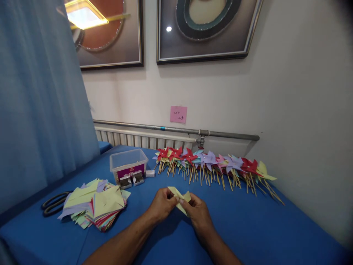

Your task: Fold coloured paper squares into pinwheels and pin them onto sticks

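Observation:
Between my two hands, above the blue cloth, is a pale yellow paper pinwheel (pixel 179 195) with its corners folded in. My left hand (pixel 163 202) pinches it from the left, thumb near its centre. On the other side my right hand (pixel 197 210) grips it with thumb and fingers closed. Both thumb tips nearly meet at the middle of the paper. Whether a pin is between them is hidden. To the left lies a pile of cut coloured paper sheets (pixel 106 202), yellow on top. Behind my hands, finished pinwheels (pixel 208 159) on sticks lie in a long row.
A clear plastic tub (pixel 128 162) stands at the back left, with small open boxes (pixel 138 178) and a small white box (pixel 150 173) by it. Black-handled scissors (pixel 55 202) stick out from under the paper pile. A blue curtain (pixel 46 92) hangs left; a wall rises behind.

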{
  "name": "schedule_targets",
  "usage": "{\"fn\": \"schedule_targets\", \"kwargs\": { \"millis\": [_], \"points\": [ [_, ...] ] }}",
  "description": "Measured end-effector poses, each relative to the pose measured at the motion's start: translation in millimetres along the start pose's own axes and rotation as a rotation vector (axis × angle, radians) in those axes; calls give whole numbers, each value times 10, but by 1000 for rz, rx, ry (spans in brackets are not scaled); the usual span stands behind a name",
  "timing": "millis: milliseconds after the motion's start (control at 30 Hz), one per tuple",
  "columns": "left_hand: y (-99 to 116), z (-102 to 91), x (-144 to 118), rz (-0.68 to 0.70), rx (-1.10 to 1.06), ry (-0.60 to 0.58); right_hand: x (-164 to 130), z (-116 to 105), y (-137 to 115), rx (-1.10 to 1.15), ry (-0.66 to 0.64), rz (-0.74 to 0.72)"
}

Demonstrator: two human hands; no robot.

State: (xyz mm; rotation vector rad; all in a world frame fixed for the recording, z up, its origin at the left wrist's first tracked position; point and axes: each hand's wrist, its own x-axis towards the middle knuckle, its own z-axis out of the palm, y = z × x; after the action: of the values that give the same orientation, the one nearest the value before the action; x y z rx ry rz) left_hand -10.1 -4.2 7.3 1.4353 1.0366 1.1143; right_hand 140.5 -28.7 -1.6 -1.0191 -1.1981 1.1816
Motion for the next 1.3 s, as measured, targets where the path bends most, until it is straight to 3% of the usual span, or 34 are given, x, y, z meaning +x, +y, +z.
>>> {"fn": "schedule_targets", "kwargs": {
  "millis": [433, 1033, 1300],
  "points": [
    [30, -9, -21, -8, 27, -44, 3, -8, 37, -37, -23, 27],
    [-59, -44, 28, -24, 82, 15, -46, 16, -54, -53, -11, 16],
    [19, -18, 6, -79, -74, 23, -1, 31, -23, 7, -14, 31]
  ]
}}
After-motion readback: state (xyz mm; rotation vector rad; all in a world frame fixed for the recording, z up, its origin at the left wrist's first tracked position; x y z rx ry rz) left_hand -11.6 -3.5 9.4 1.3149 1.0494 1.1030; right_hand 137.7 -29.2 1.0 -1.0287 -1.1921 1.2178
